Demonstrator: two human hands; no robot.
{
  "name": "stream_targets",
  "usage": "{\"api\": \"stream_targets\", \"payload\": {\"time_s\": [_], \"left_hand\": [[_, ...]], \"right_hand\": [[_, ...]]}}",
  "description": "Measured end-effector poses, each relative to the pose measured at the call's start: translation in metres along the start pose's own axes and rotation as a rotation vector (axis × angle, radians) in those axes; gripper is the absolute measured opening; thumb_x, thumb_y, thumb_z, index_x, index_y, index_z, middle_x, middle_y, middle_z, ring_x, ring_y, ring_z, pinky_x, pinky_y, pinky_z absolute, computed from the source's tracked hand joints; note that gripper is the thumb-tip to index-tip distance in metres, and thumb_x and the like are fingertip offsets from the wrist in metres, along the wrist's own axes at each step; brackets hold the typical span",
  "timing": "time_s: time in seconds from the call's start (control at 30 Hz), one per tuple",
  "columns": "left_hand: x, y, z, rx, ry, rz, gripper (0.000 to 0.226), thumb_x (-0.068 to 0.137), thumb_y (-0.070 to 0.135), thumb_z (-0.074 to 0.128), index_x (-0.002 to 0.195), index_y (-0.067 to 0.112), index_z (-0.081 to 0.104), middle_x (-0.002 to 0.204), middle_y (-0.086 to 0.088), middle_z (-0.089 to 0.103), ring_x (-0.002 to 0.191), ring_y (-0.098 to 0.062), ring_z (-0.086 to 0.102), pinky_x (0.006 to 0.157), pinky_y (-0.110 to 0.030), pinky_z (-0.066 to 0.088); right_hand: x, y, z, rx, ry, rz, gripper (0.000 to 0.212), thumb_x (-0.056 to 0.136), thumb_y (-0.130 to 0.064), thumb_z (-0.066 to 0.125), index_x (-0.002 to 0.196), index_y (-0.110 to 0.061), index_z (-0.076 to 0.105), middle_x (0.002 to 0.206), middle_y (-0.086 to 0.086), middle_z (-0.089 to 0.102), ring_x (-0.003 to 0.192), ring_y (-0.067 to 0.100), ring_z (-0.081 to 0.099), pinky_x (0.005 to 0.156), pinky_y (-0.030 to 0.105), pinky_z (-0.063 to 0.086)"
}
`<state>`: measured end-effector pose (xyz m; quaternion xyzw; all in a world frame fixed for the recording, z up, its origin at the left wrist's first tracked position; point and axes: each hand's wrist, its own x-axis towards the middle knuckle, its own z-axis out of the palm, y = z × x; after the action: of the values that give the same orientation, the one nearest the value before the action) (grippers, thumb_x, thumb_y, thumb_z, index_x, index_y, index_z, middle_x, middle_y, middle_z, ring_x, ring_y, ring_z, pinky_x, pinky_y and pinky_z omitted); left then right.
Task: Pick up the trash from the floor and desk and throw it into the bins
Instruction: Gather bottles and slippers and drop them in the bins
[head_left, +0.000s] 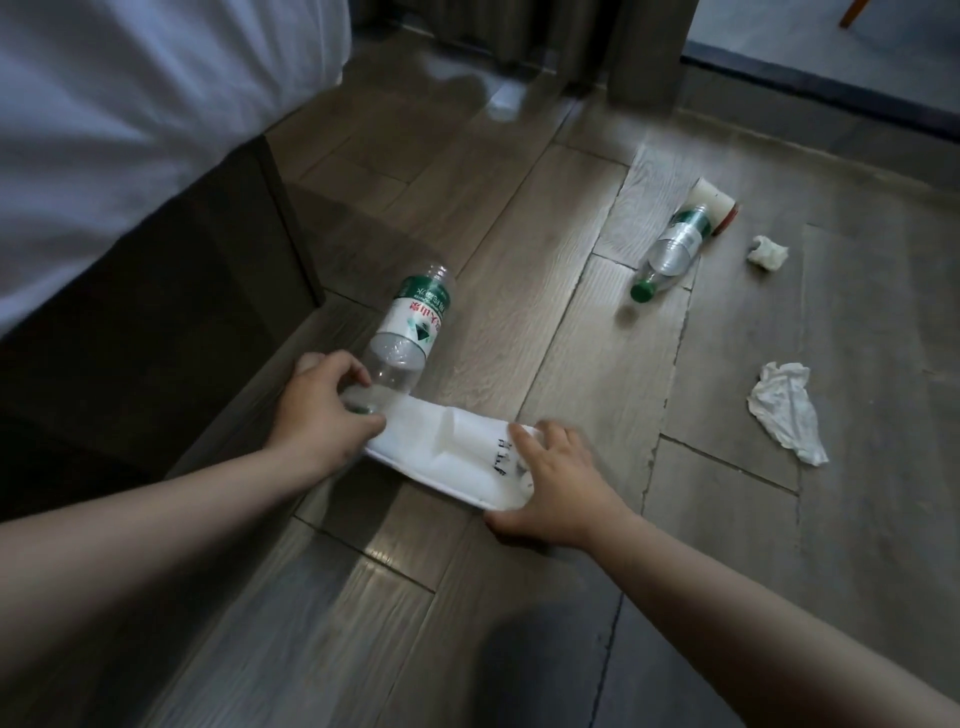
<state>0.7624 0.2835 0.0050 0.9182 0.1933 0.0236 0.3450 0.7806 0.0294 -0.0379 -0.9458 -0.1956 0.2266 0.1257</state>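
Left hand (322, 408): fingers (353, 370) curled over the neck end of the clear bottle (410, 325), thumb closing from below. Clamped on it.
Clear bottle: lies on the floor (519, 322). Green-and-white label sits past the left fingertips, base pointing away from them towards the bed (130, 114). Neck end touches the carton's left edge.
Right hand (553, 483): fingers (522, 441) hooked over the far edge of the flattened white carton (447, 452), thumb under the near edge. Gripping its right end.
Flattened white carton: stretches between the two hands on the floor. Black marks show just left of the right fingertips; too blurred to read.
Second bottle (670, 249): green-capped, on its side, well beyond the right fingers and apart from them.
Paper cup (714, 205): tipped over at the second bottle's base end, touching or just beside it; cannot tell which.
Small tissue wad (768, 252): just right of the cup, far from the right fingers.
Large crumpled tissue (787, 410): right of the right fingers, apart from them, level with the knuckles.
Curtain (519, 41): hangs at the far end of the floor, well past both hands.
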Motion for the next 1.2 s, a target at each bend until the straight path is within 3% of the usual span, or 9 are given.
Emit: {"api": "stream_targets", "payload": {"time_s": [0.17, 0.3, 0.43, 0.57, 0.7, 0.87, 0.97, 1.03, 1.2], "left_hand": [[-0.032, 0.046, 0.005, -0.086, -0.114, -0.072, 0.028, 0.061, 0.007, 0.084, 0.079, 0.014, 0.064, 0.101, -0.006, 0.055, 0.089, -0.017, 0.051, 0.059, -0.004, 0.028], [-0.054, 0.101, 0.002, -0.181, -0.208, -0.169, 0.03, 0.06, 0.012, 0.087, 0.076, 0.019, 0.062, 0.097, -0.004, 0.065, 0.082, -0.026, 0.065, 0.065, -0.024, 0.042], [-0.085, 0.169, -0.014, -0.24, -0.312, -0.259, 0.029, 0.063, 0.007, 0.084, 0.079, 0.016, 0.061, 0.077, -0.006, 0.071, 0.054, -0.008, 0.065, 0.05, -0.016, 0.042], [-0.109, 0.239, -0.047, -0.286, -0.392, -0.337, 0.03, 0.057, 0.012, 0.081, 0.079, 0.02, 0.062, 0.073, -0.009, 0.073, 0.068, -0.029, 0.07, 0.067, -0.032, 0.053], [-0.133, 0.323, -0.105, -0.305, -0.444, -0.35, 0.033, 0.056, 0.01, 0.082, 0.08, 0.024, 0.062, 0.098, 0.003, 0.064, 0.091, -0.028, 0.064, 0.084, -0.05, 0.055], [-0.16, 0.455, -0.191, -0.482, -0.582, -0.485, 0.076, 0.047, 0.008, 0.077, 0.119, 0.011, 0.054, 0.112, -0.014, 0.059, 0.103, -0.029, 0.06, 0.092, -0.049, 0.052], [-0.176, 0.534, -0.24, -0.606, -0.656, -0.558, 0.071, 0.068, -0.008, 0.076, 0.131, 0.002, 0.045, 0.119, -0.019, 0.054, 0.096, -0.029, 0.061, 0.079, -0.037, 0.055], [-0.187, 0.581, -0.27, -0.67, -0.693, -0.583, 0.073, 0.066, -0.01, 0.076, 0.131, -0.002, 0.045, 0.123, -0.023, 0.054, 0.098, -0.029, 0.062, 0.073, -0.031, 0.054], [-0.216, 0.695, -0.341, -0.851, -0.814, -0.536, 0.069, 0.07, -0.011, 0.073, 0.132, -0.003, 0.044, 0.109, -0.023, 0.064, 0.088, -0.028, 0.067, 0.07, -0.033, 0.057]], "right_hand": [[-0.055, 0.058, -0.033, 0.042, -0.061, 0.155, 0.107, 0.066, -0.069, 0.065, 0.152, -0.028, 0.016, 0.149, 0.002, 0.023, 0.137, 0.022, 0.021, 0.114, 0.033, 0.026], [-0.111, 0.098, -0.061, 0.189, -0.023, 0.397, 0.095, 0.071, -0.066, 0.067, 0.148, -0.026, 0.028, 0.134, 0.003, 0.042, 0.123, 0.023, 0.037, 0.102, 0.031, 0.034], [-0.173, 0.113, -0.092, 0.475, 0.121, 0.661, 0.072, 0.06, -0.071, 0.067, 0.12, -0.031, 0.055, 0.105, -0.001, 0.06, 0.105, 0.023, 0.052, 0.084, 0.033, 0.045], [-0.236, 0.103, -0.136, 0.708, 0.249, 0.778, 0.053, 0.055, -0.071, 0.065, 0.096, -0.037, 0.061, 0.093, -0.011, 0.068, 0.091, 0.015, 0.063, 0.081, 0.04, 0.054], [-0.298, 0.077, -0.207, 0.812, 0.248, 0.87, 0.073, 0.053, -0.077, 0.067, 0.113, -0.037, 0.058, 0.106, -0.007, 0.065, 0.096, 0.012, 0.063, 0.083, 0.038, 0.055], [-0.381, 0.044, -0.33, 0.866, 0.306, 0.894, 0.078, 0.051, -0.079, 0.068, 0.114, -0.035, 0.055, 0.106, -0.006, 0.062, 0.101, 0.018, 0.06, 0.085, 0.043, 0.055], [-0.434, 0.032, -0.412, 0.89, 0.369, 0.906, 0.093, 0.048, -0.084, 0.067, 0.124, -0.032, 0.051, 0.113, -0.006, 0.061, 0.105, 0.019, 0.059, 0.089, 0.044, 0.054], [-0.469, 0.021, -0.471, 0.89, 0.458, 0.901, 0.096, 0.048, -0.084, 0.067, 0.127, -0.032, 0.05, 0.118, -0.004, 0.06, 0.107, 0.018, 0.058, 0.091, 0.043, 0.052], [-0.551, -0.009, -0.607, 0.931, 0.69, 0.91, 0.099, 0.07, -0.05, 0.08, 0.15, -0.019, 0.03, 0.132, 0.004, 0.044, 0.121, 0.018, 0.045, 0.101, 0.029, 0.037]]}}
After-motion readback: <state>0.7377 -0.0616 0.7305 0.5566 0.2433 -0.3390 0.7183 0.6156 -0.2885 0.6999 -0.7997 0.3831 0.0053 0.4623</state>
